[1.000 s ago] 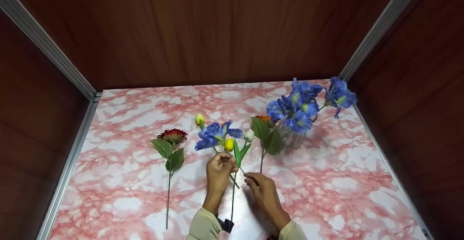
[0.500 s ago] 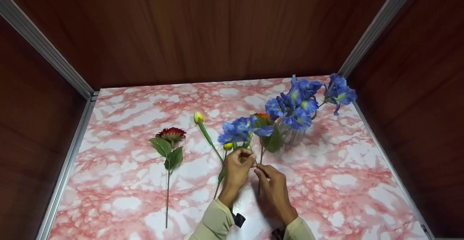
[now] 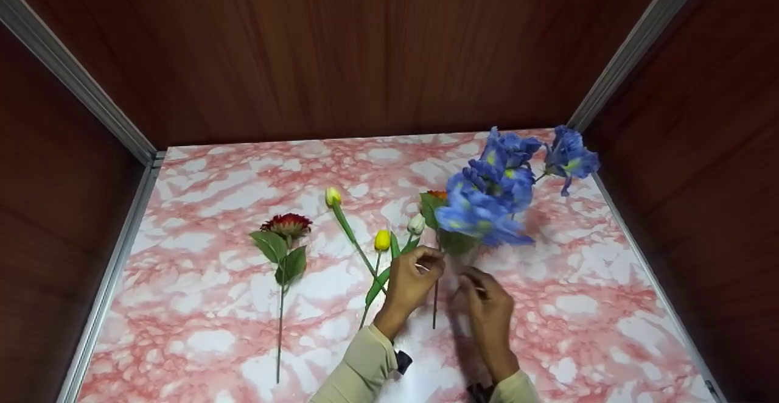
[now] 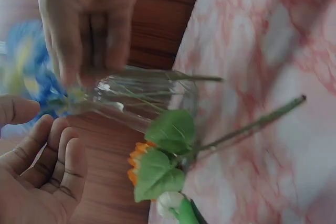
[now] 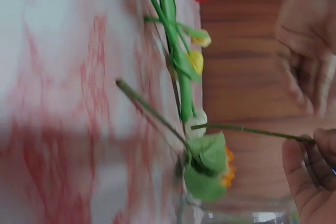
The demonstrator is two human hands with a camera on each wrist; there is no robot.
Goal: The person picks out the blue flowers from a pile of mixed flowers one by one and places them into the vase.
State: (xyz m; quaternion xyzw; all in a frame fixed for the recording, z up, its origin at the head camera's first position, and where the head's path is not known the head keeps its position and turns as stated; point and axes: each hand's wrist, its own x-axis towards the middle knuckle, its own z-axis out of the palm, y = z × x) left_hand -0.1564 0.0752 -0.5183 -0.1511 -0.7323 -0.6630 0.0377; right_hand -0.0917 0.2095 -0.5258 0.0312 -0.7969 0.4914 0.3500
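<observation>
My right hand [image 3: 490,308] pinches the thin green stem [image 5: 247,129] of a blue iris [image 3: 481,223], whose bloom is blurred. The stem's cut end hangs free in the right wrist view. My left hand [image 3: 417,281] is just left of it; in the left wrist view its thumb and fingers stand apart, holding nothing. Behind the held iris is a clear vase [image 4: 142,95] with several blue irises [image 3: 514,147] in it, mostly hidden in the head view. An orange flower [image 4: 137,162] with green leaves lies on the table by the vase.
Left of my hands lie a white tulip [image 3: 416,224], a yellow tulip [image 3: 382,240] and a pale yellow tulip [image 3: 332,196], stems crossing. Farther left lies a dark red flower [image 3: 289,225]. Brown wood panels [image 3: 365,56] wall in the marbled table [image 3: 201,293].
Both hands have moved right, carrying the blue iris away from the tulips until its bloom overlaps the ones in the vase. My left hand has let go of the stem.
</observation>
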